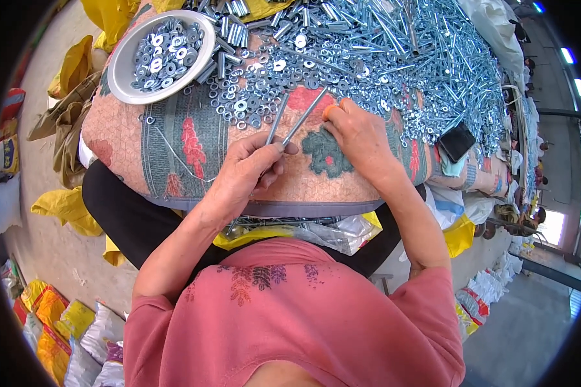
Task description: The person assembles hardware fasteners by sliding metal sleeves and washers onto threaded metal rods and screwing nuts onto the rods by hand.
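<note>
My left hand [246,166] is closed around two thin metal rods [306,116], which stick up from between thumb and fingers and spread apart in a narrow V. To its right, my right hand [361,134] has its fingers drawn together by the upper end of the longer rod. An orange finger cover [330,111] shows at its fingertips; whatever they pinch is hidden. Just beyond both hands lie loose washers and nuts [255,103] on a patterned padded cloth [245,193].
A white bowl [117,87] of washers stands at the far left. Metal sleeves [234,32] lie beside it, and a heap of long bolts [426,51] covers the far right. A black block-like object [456,142] sits at the right edge. Yellow sacks [68,209] lie on the floor.
</note>
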### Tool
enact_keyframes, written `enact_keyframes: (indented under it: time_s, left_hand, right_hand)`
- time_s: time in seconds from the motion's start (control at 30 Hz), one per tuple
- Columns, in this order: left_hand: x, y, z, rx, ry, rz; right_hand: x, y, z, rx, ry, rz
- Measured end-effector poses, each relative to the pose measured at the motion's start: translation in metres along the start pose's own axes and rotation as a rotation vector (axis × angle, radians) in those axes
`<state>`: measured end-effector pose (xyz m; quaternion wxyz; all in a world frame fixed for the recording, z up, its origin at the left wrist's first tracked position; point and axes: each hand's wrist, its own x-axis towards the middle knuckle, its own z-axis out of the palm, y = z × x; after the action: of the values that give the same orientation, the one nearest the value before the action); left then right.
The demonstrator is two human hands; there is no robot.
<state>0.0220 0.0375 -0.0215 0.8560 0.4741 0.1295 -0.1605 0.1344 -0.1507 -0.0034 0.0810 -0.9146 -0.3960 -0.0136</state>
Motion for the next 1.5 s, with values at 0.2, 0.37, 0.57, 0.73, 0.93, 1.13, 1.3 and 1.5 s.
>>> enact_keyframes:
  time_s: [0.2, 0.37, 0.57, 0.73, 0.93, 1.13, 1.3, 1.5]
  left_hand:
    - [-0.002, -0.005, 0.001, 0.09, 0.002, 0.0]
    - [-0.002, -0.018, -0.004, 0.309, 0.0, 0.092]
    - [0.0, -0.013, 0.004, 0.418, 0.004, 0.098]
    - [0.001, -0.015, 0.004, 0.408, 0.035, 0.098]
    - [-0.002, -0.008, 0.01, -0.108, -0.057, -0.211]
    - [-0.003, -0.009, 0.009, -0.36, -0.154, -0.335]
    - [-0.001, -0.005, 0.009, -0.181, -0.161, -0.091]
    - [0.001, -0.01, 0.015, -0.127, -0.209, -0.06]
  right_hand:
    - [0.008, 0.023, 0.005, 0.138, 0.049, -0.028]
    - [0.005, 0.005, -0.014, 1.033, -0.088, 0.379]
    - [-0.008, 0.013, 0.006, 1.917, -0.052, 0.528]
    - [-0.015, 0.009, 0.006, 2.051, 0.074, 0.562]
    - [-0.031, -0.027, 0.004, 1.304, 0.469, 0.358]
    - [-0.049, -0.035, -0.008, 0.761, 0.323, -0.103]
    - [-0.049, 0.033, -0.024, 0.387, 0.506, 0.559]
    - [-0.053, 0.108, -0.003, -0.256, 0.301, 0.529]
